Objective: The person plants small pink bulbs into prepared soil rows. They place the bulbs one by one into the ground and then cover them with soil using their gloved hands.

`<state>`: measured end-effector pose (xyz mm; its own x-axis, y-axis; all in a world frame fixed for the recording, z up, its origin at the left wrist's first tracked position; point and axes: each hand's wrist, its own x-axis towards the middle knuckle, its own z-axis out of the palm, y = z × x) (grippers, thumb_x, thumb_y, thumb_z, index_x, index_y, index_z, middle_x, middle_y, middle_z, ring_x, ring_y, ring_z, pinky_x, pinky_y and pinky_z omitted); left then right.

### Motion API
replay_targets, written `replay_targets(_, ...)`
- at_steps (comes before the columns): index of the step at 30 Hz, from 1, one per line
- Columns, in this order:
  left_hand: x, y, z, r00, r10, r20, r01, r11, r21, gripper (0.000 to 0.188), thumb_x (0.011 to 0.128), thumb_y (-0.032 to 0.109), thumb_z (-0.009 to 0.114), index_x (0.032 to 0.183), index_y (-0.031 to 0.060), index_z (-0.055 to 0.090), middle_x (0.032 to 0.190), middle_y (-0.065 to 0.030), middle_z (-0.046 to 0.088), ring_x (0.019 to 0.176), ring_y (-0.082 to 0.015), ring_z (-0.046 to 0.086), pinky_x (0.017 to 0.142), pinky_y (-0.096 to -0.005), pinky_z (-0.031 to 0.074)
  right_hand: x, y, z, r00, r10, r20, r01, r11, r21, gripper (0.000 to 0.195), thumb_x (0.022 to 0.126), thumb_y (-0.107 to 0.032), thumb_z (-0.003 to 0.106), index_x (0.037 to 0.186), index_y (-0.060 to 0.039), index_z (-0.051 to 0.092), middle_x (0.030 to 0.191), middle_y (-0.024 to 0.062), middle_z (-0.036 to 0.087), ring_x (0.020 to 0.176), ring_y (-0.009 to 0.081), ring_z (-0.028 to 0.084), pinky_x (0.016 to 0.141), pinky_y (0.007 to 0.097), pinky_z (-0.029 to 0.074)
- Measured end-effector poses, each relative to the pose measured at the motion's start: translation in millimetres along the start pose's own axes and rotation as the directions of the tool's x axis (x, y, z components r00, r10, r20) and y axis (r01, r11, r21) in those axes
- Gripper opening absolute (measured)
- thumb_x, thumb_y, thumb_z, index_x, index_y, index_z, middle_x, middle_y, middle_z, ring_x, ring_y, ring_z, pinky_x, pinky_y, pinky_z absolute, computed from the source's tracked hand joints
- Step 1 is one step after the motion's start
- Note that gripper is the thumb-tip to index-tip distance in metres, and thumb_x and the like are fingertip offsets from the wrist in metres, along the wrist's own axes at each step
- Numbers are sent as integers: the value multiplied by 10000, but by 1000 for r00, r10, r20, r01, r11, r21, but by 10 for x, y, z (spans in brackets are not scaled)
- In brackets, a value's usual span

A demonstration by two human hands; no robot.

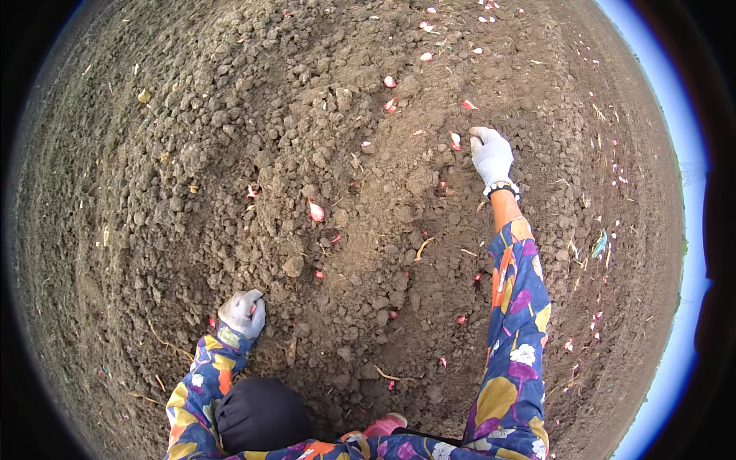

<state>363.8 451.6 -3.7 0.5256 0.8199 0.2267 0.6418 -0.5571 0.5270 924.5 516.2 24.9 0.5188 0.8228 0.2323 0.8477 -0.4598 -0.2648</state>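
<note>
My left hand (pixel 243 313), in a pale glove, is closed around a pink clove (pixel 252 310) just above the soil at the lower left. Farther out at the upper right, my right hand (pixel 490 154) wears a white glove and touches the soil with curled fingertips; whether it holds anything is hidden. Left of its fingers lies a pink and white garlic clove (pixel 455 141). Another clove (pixel 470 105) rests just beyond them. A larger clove (pixel 315 211) lies between my hands, and a further one (pixel 390 82) sits higher up.
Crumbly brown soil with clods (pixel 293 265) spreads all around. Several pink tips show in it below my right hand. More cloves (pixel 426 56) lie scattered at the top. Dry stalks (pixel 424 249) and a green scrap (pixel 600 244) lie on the ground. A pink shoe (pixel 384 424) shows at the bottom.
</note>
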Motion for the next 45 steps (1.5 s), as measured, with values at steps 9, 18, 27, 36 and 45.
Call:
replay_targets(9, 15, -28, 39, 1000, -1, 12, 1, 1000, 8, 214, 703, -20, 617, 885, 88, 592, 668, -106, 559, 559, -290, 570, 506, -360, 466, 318, -47, 103, 885, -174, 431, 259, 955, -146, 171, 767, -96, 567, 895, -149, 667, 897, 108, 661, 873, 304, 626, 757, 376, 498)
replay_targets(18, -42, -93, -7, 1000, -10, 24, 10, 1000, 22, 202, 685, -25, 617, 865, 62, 588, 627, -93, 539, 516, -275, 543, 474, -357, 443, 458, -187, 300, 766, -271, 583, 455, 870, -193, 124, 744, -73, 571, 866, -67, 592, 843, 181, 637, 836, 363, 618, 707, 437, 489)
replay_targets(27, 3, 23, 50, 998, -6, 60, 4, 1000, 26, 178, 724, 48, 635, 890, 98, 593, 642, -86, 546, 549, -279, 563, 510, -372, 468, 223, -43, 375, 875, -86, 477, 290, 882, -371, 236, 842, -180, 488, 1021, -76, 601, 964, 163, 640, 920, 348, 609, 775, 439, 487)
replay_targets(36, -82, -78, -18, 992, -109, 62, 107, 994, 39, 156, 789, 157, 626, 940, 139, 592, 741, -96, 588, 677, -297, 606, 595, -401, 492, -1194, -544, -726, 953, -281, 116, 272, 958, 91, 262, 799, -105, 568, 1058, -100, 609, 983, 110, 619, 933, 293, 584, 826, 379, 466)
replay_targets(45, 131, 374, -181, 499, -140, 855, 803, -297, -517, 581, 925, 560, 344, 1173, 65, 519, 751, -23, 598, 518, -123, 520, 374, -228, 364, -2804, -1919, -1083, 774, -602, 195, 497, 769, 402, 267, 778, -162, 617, 1038, -106, 606, 917, 70, 605, 809, 264, 579, 698, 377, 470)
